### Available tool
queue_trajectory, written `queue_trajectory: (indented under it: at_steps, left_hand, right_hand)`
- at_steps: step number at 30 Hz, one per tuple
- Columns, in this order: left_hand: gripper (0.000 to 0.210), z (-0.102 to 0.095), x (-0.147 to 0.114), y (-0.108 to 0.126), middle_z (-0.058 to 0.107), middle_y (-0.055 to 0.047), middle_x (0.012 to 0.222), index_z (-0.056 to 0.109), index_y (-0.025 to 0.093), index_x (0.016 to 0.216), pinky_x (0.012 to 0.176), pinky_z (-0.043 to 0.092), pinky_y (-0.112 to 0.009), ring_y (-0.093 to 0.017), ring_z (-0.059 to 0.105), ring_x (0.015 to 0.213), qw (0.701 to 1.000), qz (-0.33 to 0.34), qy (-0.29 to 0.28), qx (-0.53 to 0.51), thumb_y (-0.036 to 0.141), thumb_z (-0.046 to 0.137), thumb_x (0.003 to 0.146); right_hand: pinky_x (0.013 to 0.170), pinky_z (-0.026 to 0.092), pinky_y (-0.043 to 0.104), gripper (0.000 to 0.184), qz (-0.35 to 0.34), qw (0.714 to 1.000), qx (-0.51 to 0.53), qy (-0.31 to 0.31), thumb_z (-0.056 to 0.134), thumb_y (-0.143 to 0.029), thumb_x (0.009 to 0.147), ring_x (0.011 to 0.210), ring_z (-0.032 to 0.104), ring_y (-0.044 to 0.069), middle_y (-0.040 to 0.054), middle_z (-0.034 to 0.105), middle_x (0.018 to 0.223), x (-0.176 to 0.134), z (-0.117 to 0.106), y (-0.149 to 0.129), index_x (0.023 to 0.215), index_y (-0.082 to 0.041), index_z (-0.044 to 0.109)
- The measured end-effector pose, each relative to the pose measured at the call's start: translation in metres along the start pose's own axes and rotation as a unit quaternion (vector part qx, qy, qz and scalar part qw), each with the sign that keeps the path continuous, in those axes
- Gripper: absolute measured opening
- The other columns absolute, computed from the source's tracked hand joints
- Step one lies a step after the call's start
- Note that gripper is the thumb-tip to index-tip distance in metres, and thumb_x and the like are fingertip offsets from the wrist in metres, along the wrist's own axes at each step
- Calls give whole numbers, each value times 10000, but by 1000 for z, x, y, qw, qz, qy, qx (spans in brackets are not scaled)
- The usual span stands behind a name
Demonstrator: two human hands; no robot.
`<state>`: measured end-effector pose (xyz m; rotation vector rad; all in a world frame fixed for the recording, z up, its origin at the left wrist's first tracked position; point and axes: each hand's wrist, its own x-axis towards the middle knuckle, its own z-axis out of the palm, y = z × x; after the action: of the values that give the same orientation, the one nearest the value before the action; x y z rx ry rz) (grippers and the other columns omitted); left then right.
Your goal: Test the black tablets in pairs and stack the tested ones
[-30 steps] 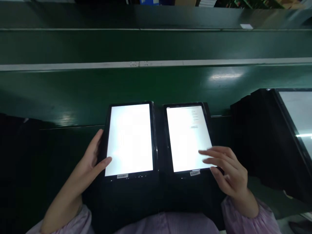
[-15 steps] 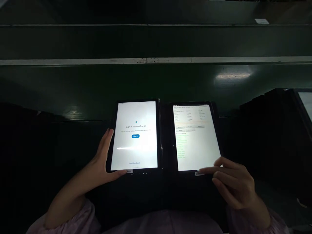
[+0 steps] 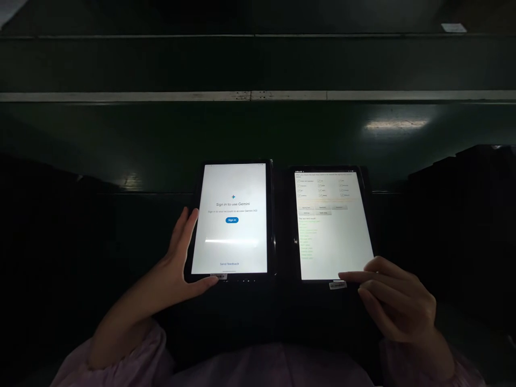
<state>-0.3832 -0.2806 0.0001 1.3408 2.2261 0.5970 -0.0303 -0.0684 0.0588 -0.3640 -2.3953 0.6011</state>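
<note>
Two tablets with lit screens lie side by side, upright as I see them. The left tablet (image 3: 229,242) shows a white page reading "Sign in to use Gemini" with a blue button. My left hand (image 3: 173,274) grips its lower left corner, thumb on the bottom bezel near a small barcode label, fingers along the left edge. On the right tablet (image 3: 334,242) are checkboxes, grey buttons and lines of green text. The index fingertip of my right hand (image 3: 403,301) is at the bottom of that screen, just above another barcode label (image 3: 337,285); its other fingers are bent and hold nothing.
Beyond the tablets runs a dark green surface (image 3: 181,134) with a pale metal strip (image 3: 161,97) across it. Dark blocky shapes (image 3: 475,188) stand at the right. A small white paper (image 3: 453,27) lies far back on the right.
The whole view has shifted, so both tablets and hands appear slightly right and higher. My right index fingertip has moved slightly up from the bottom bezel to the screen's lower edge.
</note>
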Motion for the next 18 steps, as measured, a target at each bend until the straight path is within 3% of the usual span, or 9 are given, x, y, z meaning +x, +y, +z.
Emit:
queue_trajectory:
  at_steps: [9,18]
  left_hand:
    - [1234,14,4,39,56,-186,1826,54,344,1744,1247,281,-781,-496,47,1680,995,-66,70,18,676,783,805]
    - [1133,24,7,51,122,-178,1816,163,325,1736,1228,334,-769,-499,137,1669,988,-94,121,9,683,737,828]
  right_hand:
    - [434,523,243,293,-18,998,-28,61,567,20,930,511,653,116,62,819,764,1,0,0,734,-198,571]
    - [414,520,216,299,-25,997,-33,58,559,18,938,490,672,117,47,805,719,4,-1,3,735,-200,566]
